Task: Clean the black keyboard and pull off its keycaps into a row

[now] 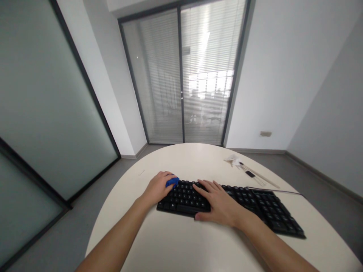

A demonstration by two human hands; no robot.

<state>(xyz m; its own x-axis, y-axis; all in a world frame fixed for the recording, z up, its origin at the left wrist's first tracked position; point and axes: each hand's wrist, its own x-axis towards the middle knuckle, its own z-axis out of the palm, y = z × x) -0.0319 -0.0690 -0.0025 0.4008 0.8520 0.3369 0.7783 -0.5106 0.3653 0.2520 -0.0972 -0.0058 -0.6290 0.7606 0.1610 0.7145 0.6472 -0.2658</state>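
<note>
Nearest, bare forearms [120, 236] are cut by the bottom edge. At centre to lower right I see the black keyboard [188, 198], long axis slanting down rightward. Left hand [155, 189] grasps a blue piece [172, 181], partly hidden; right hand [218, 202] rests with fingers spread, covering the keyboard's middle.

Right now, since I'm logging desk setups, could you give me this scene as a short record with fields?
Left grip: curled on a blue item, partly hidden, at the far left corner of the keyboard
Right grip: open, fingers spread over the keys, thumb at the near edge
Keyboard: black, number pad toward the right
Table: pale, rounded edge
Far right of table: crumpled white item, thin sticks, small black piece
Cable: dark, beyond the keyboard's right part
Background: glass panels with blinds
</note>
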